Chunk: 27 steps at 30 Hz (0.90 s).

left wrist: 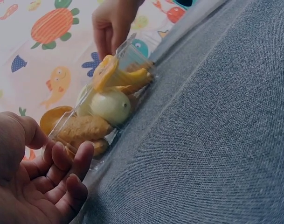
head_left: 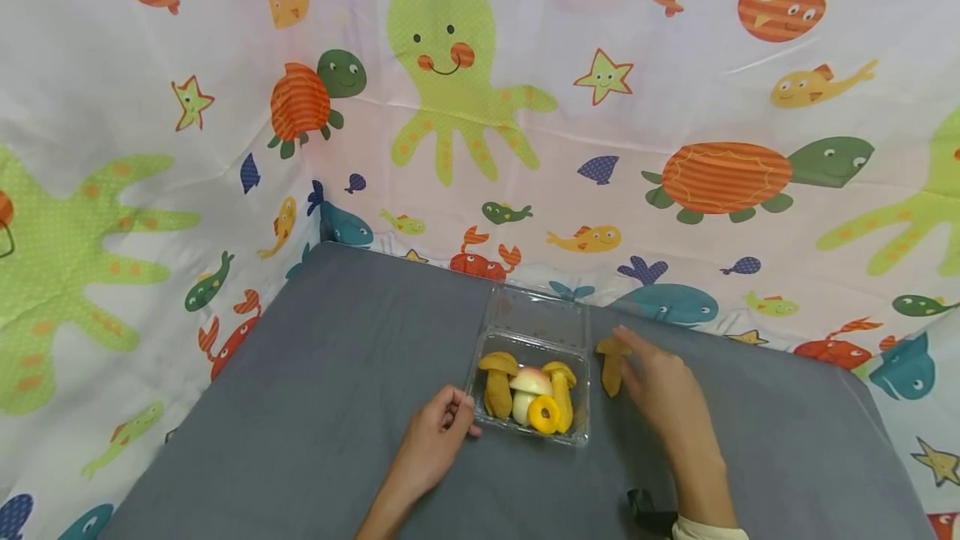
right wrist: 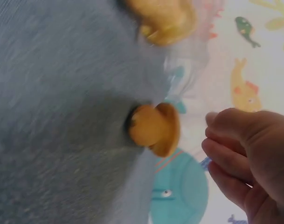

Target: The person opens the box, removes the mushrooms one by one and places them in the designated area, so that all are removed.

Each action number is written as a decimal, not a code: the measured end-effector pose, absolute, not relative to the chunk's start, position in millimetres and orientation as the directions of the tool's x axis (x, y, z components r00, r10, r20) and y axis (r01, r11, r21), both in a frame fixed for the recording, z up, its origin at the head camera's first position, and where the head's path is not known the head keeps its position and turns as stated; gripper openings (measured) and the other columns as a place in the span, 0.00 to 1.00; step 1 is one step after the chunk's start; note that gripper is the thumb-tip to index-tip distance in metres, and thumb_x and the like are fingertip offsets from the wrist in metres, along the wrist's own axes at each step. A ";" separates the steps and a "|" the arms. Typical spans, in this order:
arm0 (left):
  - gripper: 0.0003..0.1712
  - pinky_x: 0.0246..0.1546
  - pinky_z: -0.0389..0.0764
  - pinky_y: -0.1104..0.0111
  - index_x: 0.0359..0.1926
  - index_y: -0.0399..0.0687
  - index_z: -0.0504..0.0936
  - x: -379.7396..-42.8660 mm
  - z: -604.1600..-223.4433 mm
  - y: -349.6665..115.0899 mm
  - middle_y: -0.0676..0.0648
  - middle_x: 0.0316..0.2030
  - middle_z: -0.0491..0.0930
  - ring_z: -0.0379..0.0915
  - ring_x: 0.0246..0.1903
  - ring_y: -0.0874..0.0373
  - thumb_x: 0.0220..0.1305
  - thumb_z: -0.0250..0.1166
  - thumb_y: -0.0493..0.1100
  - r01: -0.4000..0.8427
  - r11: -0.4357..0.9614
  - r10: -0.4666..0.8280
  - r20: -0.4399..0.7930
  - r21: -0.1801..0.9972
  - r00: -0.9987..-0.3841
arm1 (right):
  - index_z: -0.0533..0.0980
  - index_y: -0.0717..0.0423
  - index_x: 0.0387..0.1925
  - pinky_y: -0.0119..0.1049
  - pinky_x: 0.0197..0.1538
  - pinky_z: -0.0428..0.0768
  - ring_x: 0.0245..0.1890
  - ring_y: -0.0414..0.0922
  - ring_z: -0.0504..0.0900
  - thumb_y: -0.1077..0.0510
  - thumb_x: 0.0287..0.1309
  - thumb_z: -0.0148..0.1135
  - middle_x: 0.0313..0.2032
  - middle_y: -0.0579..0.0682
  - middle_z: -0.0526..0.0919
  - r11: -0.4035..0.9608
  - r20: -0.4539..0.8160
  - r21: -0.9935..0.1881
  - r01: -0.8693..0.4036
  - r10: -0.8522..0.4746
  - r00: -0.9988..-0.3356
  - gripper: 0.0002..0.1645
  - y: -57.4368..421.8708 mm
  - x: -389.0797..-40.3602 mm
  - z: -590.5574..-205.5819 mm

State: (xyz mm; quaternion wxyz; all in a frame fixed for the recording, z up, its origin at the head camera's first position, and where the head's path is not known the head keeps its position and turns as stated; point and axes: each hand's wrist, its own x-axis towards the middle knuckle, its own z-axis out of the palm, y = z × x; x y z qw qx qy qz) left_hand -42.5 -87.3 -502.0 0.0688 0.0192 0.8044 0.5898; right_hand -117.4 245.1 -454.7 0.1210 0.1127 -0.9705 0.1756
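A clear plastic box (head_left: 581,437) lies with its lid (head_left: 536,317) folded back behind it. Inside sit two brownish-yellow toy mushrooms (head_left: 498,390), a pale toy mushroom (head_left: 531,381) with a reddish cap, and a round yellow piece (head_left: 543,414) with a dark hole. My left hand (head_left: 438,436) pinches the box's left rim between thumb and forefinger. Right of the box, another brown toy mushroom (right wrist: 153,128) lies on the grey cloth. Beside its cap my right hand (head_left: 660,382) hovers, fingers loosely bent; the right wrist view shows a gap between fingertips and mushroom.
Grey cloth (head_left: 337,373) covers the table. A white curtain (head_left: 555,215) with printed sea animals hangs along its back and left side, close behind the lid. A dark strap (head_left: 648,511) sits at my right wrist, beside a pale sleeve (head_left: 705,530).
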 end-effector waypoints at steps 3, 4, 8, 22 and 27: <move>0.14 0.26 0.72 0.68 0.44 0.47 0.81 -42.3 -501.6 -87.1 0.52 0.32 0.86 0.88 0.36 0.56 0.84 0.55 0.49 -0.051 0.305 0.110 -0.088 0.951 -0.990 | 0.78 0.55 0.68 0.38 0.23 0.68 0.15 0.40 0.65 0.62 0.67 0.71 0.43 0.58 0.90 0.906 0.261 -0.336 -0.260 -0.176 -0.949 0.29 237.2 -114.2 -448.2; 0.13 0.26 0.72 0.68 0.44 0.47 0.81 -42.2 -501.6 -87.0 0.52 0.32 0.86 0.88 0.36 0.56 0.84 0.55 0.49 -0.050 0.307 0.108 -0.087 0.950 -0.990 | 0.78 0.54 0.68 0.37 0.23 0.67 0.14 0.40 0.64 0.62 0.67 0.71 0.44 0.58 0.90 0.901 0.265 -0.339 -0.269 -0.183 -0.947 0.29 234.3 -113.0 -446.6; 0.13 0.27 0.72 0.69 0.44 0.46 0.81 -41.6 -501.8 -86.6 0.52 0.31 0.87 0.88 0.36 0.55 0.84 0.56 0.47 -0.045 0.312 0.100 -0.080 0.949 -0.992 | 0.79 0.53 0.68 0.36 0.25 0.69 0.17 0.39 0.66 0.61 0.67 0.71 0.50 0.57 0.90 0.879 0.302 -0.346 -0.328 -0.226 -0.926 0.28 221.9 -108.1 -440.9; 0.12 0.28 0.72 0.69 0.44 0.46 0.82 -39.7 -499.7 -85.1 0.53 0.31 0.87 0.87 0.35 0.56 0.83 0.57 0.47 -0.042 0.321 0.082 -0.071 0.946 -0.994 | 0.79 0.47 0.69 0.34 0.27 0.70 0.13 0.32 0.56 0.57 0.70 0.71 0.46 0.51 0.91 0.800 0.336 -0.383 -0.462 -0.346 -0.876 0.28 186.7 -85.9 -405.9; 0.11 0.28 0.72 0.69 0.44 0.46 0.82 -37.9 -500.7 -85.1 0.52 0.31 0.87 0.88 0.35 0.56 0.83 0.57 0.46 -0.042 0.317 0.087 -0.073 0.948 -0.994 | 0.78 0.44 0.70 0.33 0.24 0.68 0.12 0.32 0.52 0.55 0.70 0.71 0.31 0.43 0.86 0.803 0.290 -0.415 -0.428 -0.329 -0.899 0.28 184.9 -74.5 -396.8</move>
